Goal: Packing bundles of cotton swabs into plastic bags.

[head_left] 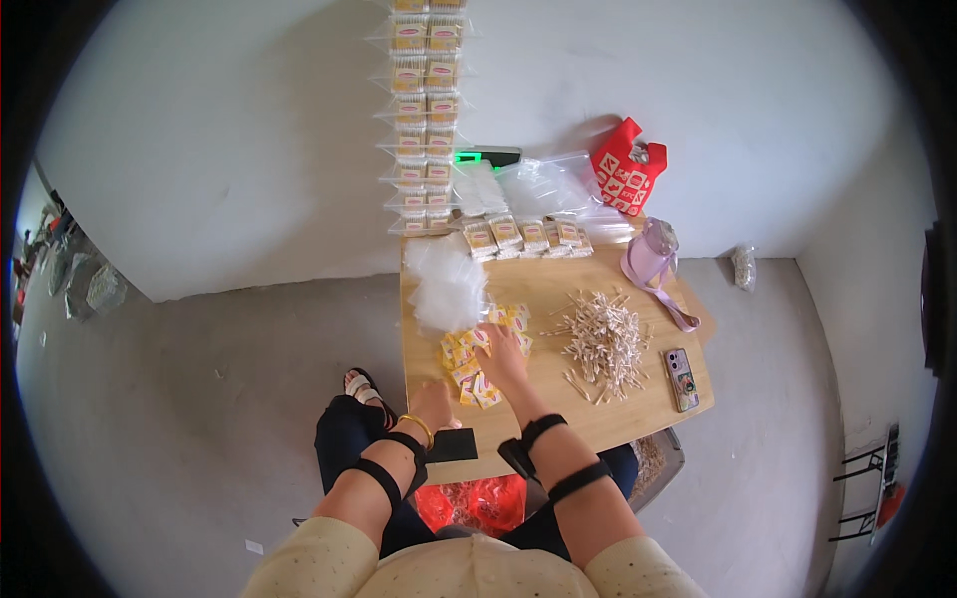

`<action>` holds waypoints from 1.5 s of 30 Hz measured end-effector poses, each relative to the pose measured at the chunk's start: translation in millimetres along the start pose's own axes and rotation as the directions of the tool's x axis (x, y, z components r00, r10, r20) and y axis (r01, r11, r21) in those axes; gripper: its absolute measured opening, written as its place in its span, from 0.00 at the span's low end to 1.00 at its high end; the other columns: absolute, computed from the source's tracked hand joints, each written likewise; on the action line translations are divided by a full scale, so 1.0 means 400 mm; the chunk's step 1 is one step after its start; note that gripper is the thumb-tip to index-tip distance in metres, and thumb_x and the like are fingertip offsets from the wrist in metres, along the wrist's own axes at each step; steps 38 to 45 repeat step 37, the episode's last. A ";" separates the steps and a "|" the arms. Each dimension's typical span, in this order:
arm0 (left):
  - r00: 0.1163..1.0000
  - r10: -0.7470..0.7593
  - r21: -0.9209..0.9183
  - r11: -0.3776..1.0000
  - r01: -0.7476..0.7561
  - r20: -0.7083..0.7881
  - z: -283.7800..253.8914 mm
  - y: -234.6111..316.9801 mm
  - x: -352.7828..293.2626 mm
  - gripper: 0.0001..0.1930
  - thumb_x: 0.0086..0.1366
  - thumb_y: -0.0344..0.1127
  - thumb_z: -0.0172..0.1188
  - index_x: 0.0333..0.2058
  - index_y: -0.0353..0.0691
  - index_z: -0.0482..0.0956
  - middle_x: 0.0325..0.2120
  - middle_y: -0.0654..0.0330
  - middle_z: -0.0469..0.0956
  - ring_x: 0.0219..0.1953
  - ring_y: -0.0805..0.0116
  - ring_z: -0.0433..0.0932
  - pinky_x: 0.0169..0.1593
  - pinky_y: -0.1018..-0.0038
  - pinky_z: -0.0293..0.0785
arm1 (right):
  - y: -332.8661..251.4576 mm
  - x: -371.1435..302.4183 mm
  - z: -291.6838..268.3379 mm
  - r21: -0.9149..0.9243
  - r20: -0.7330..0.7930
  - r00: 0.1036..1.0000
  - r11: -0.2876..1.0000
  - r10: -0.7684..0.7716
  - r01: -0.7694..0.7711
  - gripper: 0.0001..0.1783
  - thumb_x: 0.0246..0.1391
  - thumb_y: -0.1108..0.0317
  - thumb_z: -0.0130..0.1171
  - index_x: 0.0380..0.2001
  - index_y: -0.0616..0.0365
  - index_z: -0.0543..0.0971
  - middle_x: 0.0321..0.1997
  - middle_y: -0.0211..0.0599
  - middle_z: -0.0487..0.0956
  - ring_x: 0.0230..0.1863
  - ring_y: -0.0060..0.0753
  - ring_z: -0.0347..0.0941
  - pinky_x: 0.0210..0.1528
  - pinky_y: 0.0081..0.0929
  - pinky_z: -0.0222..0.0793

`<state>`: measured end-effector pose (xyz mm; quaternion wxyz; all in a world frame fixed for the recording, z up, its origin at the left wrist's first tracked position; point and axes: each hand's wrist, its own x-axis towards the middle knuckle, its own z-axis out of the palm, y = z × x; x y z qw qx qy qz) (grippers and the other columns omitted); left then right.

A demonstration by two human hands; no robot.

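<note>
You are looking down at a small wooden bench (638, 399) set against a white wall. Your right hand (501, 361) lies flat with fingers spread on a loose pile of small yellow paper cards (478, 354) near the bench's left side. Your left hand (431, 401) rests at the near left edge, just beside the pile; whether it pinches anything, you cannot tell.

The cards look light, thin and slippery, likely to slide over one another, so take one by its edge between thumb and fingertip.

Just behind them sits a heap of clear plastic bags (447, 284), soft and flimsy. To the right lies a heap of small wooden sticks (603, 344), then a phone (682, 379) and a lilac bottle (650, 254).
</note>
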<state>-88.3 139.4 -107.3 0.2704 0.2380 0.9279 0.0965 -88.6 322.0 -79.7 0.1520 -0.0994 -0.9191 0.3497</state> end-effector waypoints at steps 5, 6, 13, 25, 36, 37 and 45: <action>0.999 -0.017 -0.009 1.000 0.017 -0.037 -0.001 0.007 -0.015 0.44 0.43 0.48 0.82 0.55 0.33 0.72 0.53 0.42 0.75 0.56 0.48 0.78 0.58 0.63 0.77 | 0.077 0.141 0.050 0.002 0.024 0.918 0.918 0.396 -0.397 0.32 0.51 0.63 0.66 0.60 0.52 0.71 0.64 0.49 0.70 0.66 0.52 0.63 0.67 0.45 0.60; 1.000 -0.026 -0.032 0.999 0.027 0.006 -0.012 0.020 -0.016 0.44 0.42 0.48 0.83 0.54 0.33 0.72 0.52 0.43 0.75 0.55 0.49 0.78 0.57 0.63 0.77 | 0.107 0.155 0.060 -0.045 -0.017 0.939 0.938 0.343 -0.343 0.32 0.51 0.63 0.65 0.60 0.51 0.70 0.63 0.47 0.71 0.65 0.52 0.64 0.66 0.45 0.62; 1.000 -0.023 -0.065 0.998 0.023 0.002 -0.011 0.012 -0.024 0.41 0.43 0.45 0.83 0.54 0.34 0.72 0.49 0.47 0.76 0.54 0.51 0.79 0.55 0.63 0.79 | 0.121 0.233 0.064 -0.305 0.076 0.975 0.935 0.211 -0.179 0.28 0.49 0.69 0.65 0.56 0.49 0.75 0.52 0.38 0.79 0.58 0.45 0.72 0.58 0.40 0.67; 0.978 0.064 -0.124 0.988 -0.090 -0.199 0.016 -0.028 -0.042 0.35 0.42 0.45 0.82 0.46 0.36 0.76 0.44 0.47 0.78 0.52 0.48 0.79 0.54 0.60 0.78 | -0.035 0.018 -0.254 0.623 0.306 0.921 0.681 0.241 -0.385 0.13 0.59 0.73 0.63 0.46 0.62 0.78 0.38 0.30 0.80 0.40 0.20 0.74 0.44 0.21 0.70; 0.542 0.312 -0.215 0.680 -0.701 -0.780 -0.160 0.209 -0.337 0.17 0.57 0.41 0.72 0.35 0.41 0.72 0.33 0.57 0.75 0.38 0.55 0.76 0.45 0.61 0.70 | -0.110 -0.245 -0.323 0.483 0.148 0.973 0.846 0.175 -0.225 0.11 0.59 0.70 0.66 0.42 0.59 0.77 0.26 0.27 0.77 0.29 0.17 0.71 0.34 0.19 0.66; 0.562 0.332 -0.192 0.710 -0.678 -0.757 -0.162 0.211 -0.346 0.17 0.57 0.40 0.72 0.35 0.42 0.73 0.35 0.57 0.74 0.40 0.56 0.75 0.45 0.60 0.69 | -0.127 -0.257 -0.329 0.441 0.164 0.979 0.878 0.123 -0.184 0.11 0.59 0.70 0.66 0.43 0.59 0.77 0.26 0.27 0.77 0.29 0.17 0.70 0.34 0.19 0.65; 0.562 0.332 -0.192 0.710 -0.678 -0.757 -0.162 0.211 -0.346 0.17 0.57 0.40 0.72 0.35 0.42 0.73 0.35 0.57 0.74 0.40 0.56 0.75 0.45 0.60 0.69 | -0.127 -0.257 -0.329 0.441 0.164 0.979 0.878 0.123 -0.184 0.11 0.59 0.70 0.66 0.43 0.59 0.77 0.26 0.27 0.77 0.29 0.17 0.70 0.34 0.19 0.65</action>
